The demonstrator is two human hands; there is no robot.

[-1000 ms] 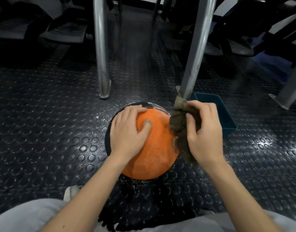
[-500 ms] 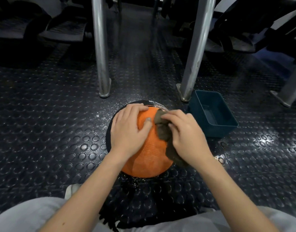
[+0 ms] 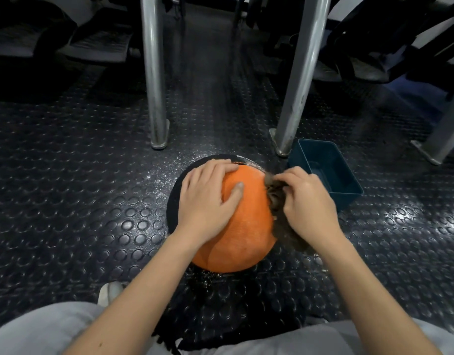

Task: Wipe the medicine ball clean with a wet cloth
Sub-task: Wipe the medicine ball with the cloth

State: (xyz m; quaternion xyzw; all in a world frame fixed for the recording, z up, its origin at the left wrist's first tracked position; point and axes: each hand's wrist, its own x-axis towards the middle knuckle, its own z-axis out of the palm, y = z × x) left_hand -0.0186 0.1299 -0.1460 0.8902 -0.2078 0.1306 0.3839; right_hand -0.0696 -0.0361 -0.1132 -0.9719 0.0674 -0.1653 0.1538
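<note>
An orange and black medicine ball sits on the studded rubber floor in front of my knees. My left hand lies flat on its upper left side, fingers spread, thumb on the orange panel. My right hand grips a dark brown wet cloth and presses it against the ball's right side. Most of the cloth is hidden under that hand; a frayed end shows below the wrist.
A teal plastic tub stands just right of the ball. Two steel legs rise behind the ball, a third at far right. Dark gym gear fills the back. Water spots glint on the floor.
My right hand brought the cloth down from the air onto the ball's top right, then slid it right along the side. The left hand has stayed put.
</note>
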